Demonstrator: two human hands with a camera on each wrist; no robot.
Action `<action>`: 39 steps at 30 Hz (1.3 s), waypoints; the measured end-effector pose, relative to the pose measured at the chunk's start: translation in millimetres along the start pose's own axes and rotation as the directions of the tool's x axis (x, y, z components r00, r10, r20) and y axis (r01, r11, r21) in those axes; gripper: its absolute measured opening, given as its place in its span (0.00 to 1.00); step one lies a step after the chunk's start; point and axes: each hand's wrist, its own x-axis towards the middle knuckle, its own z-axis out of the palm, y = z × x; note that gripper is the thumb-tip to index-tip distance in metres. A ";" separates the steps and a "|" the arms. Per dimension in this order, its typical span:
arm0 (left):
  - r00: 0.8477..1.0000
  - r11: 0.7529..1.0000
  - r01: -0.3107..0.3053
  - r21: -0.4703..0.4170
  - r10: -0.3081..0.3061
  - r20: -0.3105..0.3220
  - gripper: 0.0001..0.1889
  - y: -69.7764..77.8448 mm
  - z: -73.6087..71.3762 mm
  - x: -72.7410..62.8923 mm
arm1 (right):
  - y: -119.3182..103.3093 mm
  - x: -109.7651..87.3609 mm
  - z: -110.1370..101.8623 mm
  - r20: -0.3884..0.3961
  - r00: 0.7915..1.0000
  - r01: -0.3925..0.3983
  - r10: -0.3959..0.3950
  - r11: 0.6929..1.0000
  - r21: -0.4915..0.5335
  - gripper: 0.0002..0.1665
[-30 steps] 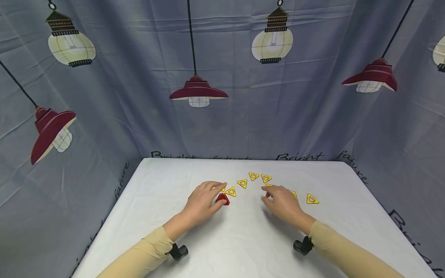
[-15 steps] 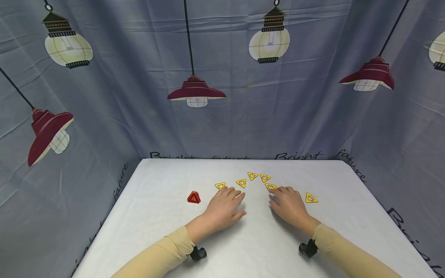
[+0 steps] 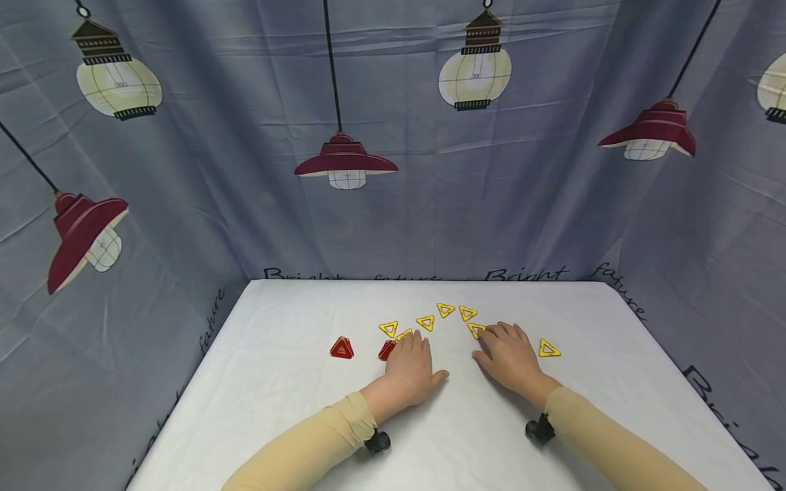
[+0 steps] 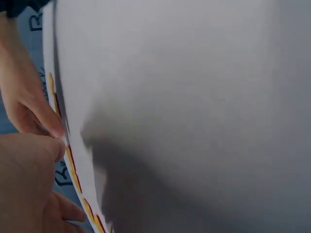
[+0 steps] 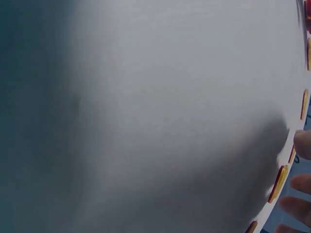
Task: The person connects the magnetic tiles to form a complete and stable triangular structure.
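Note:
My left hand [image 3: 413,368] is over the middle of the table, fingers stretched forward and thumb out to the right. Beside its fingers, partly hidden, is a red triangular piece [image 3: 387,350]. A yellow triangle [image 3: 404,334] shows just beyond those fingertips. Farther left sits a red pyramid-like piece [image 3: 342,348]. My right hand [image 3: 510,356] has its fingers spread, the fingertips right at another yellow triangle [image 3: 475,331]. Seen edge-on in the right wrist view, a triangle [image 5: 278,184] has a yellow and a red layer, close by the right fingertips [image 5: 302,182].
More yellow triangles lie in an arc beyond the hands, among them a left one [image 3: 389,329], a far one [image 3: 445,310] and one [image 3: 549,348] right of the right hand. The white table [image 3: 295,409] ends at a grey curtain [image 3: 393,225] printed with lamps.
My left hand has moved right, uncovering the red pyramid-like piece at the left, and its fingers now point farther forward. My right hand has shifted slightly right, its fingers straighter.

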 end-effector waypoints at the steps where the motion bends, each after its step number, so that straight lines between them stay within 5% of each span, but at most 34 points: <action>1: 1.000 0.999 0.006 -0.041 -0.006 0.021 0.44 2.8 -0.8 2.5 | 0.3 1.0 0.3 0.008 1.000 -0.004 0.004 1.000 -0.006 0.32; 17: 0.987 0.979 0.136 -0.154 -0.120 0.110 0.40 4.8 2.3 51.3 | -5.7 6.6 -2.9 0.124 0.991 -0.036 0.043 0.998 -0.060 0.32; 24: 0.970 0.953 0.211 -0.219 -0.175 0.171 0.41 3.1 0.9 53.9 | -5.5 6.5 -4.3 0.179 0.983 -0.029 0.044 0.996 -0.082 0.33; 39: 0.977 0.971 0.167 -0.171 -0.139 0.164 0.37 5.5 4.0 58.6 | -3.4 8.0 -2.9 0.220 0.974 -0.031 0.046 0.997 -0.069 0.31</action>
